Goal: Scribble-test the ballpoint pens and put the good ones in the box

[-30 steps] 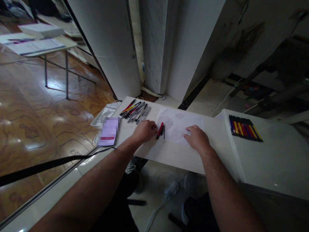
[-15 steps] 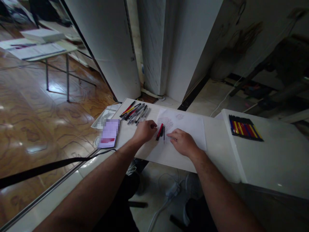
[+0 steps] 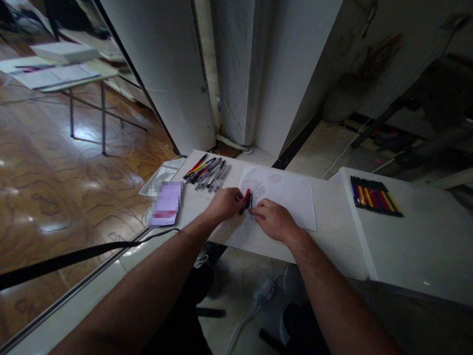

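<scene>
My left hand [image 3: 227, 203] rests on the paper with its fingers curled in at the side of a red and black pen [image 3: 246, 195]. That pen lies slanted, and the fingers partly cover it. From the right, my right hand [image 3: 276, 218] meets a thin dark stick [image 3: 252, 199] that looks like a pen refill, thumb and forefinger close together at its lower part. A short black piece lies between pen and refill, partly hidden. Under them is a white sheet of paper [image 3: 291, 197] with reddish scribbled lines.
A loose heap of pens [image 3: 209, 172] lies at the table's left end. Beside it is a phone [image 3: 167, 203] with a lit, blurred screen. On the adjoining white table [image 3: 417, 246] is a row of coloured pens [image 3: 375, 196]. A black strap [image 3: 92, 251] crosses at left.
Both hands have moved inward. My left hand has come right and slightly down to the red pen, and my right hand has come left to the refill.
</scene>
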`<state>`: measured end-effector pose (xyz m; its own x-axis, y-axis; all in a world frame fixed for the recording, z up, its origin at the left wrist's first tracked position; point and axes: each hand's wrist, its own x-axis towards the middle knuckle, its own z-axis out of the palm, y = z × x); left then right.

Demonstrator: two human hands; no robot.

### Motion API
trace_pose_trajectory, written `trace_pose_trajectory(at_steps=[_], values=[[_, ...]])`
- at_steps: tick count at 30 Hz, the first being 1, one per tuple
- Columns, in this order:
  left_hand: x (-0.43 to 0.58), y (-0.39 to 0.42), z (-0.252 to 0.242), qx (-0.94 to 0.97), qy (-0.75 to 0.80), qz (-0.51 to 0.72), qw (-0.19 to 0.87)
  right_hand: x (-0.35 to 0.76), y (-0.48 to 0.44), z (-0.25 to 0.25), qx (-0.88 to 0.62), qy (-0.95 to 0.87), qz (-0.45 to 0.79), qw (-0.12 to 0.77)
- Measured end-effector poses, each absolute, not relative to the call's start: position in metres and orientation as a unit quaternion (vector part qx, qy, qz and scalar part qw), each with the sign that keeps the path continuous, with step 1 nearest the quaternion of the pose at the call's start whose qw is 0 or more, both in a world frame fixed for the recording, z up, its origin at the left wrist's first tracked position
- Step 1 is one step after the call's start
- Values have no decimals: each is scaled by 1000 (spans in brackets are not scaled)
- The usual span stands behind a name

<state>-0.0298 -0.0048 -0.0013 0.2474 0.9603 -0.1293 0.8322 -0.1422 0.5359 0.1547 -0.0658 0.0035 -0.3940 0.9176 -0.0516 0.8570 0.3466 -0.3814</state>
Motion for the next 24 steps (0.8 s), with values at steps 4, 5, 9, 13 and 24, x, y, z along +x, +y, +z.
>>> trace_pose_trajectory(at_steps=[4, 5, 9, 13, 24], values=[[-30, -5, -2, 750, 596, 123, 261, 155, -66, 2, -539, -820, 173, 87], [-30, -5, -2, 749, 595, 122, 263, 155, -66, 2, -539, -820, 172, 88], [-31, -5, -1, 746, 602, 116, 260, 156, -65, 0, -542, -818, 167, 95], [-33, -3, -3, 735, 617, 132, 249, 158, -64, 1, -561, -804, 162, 111], [-30, -6, -5, 745, 603, 123, 257, 156, -65, 3, -558, -809, 165, 86]])
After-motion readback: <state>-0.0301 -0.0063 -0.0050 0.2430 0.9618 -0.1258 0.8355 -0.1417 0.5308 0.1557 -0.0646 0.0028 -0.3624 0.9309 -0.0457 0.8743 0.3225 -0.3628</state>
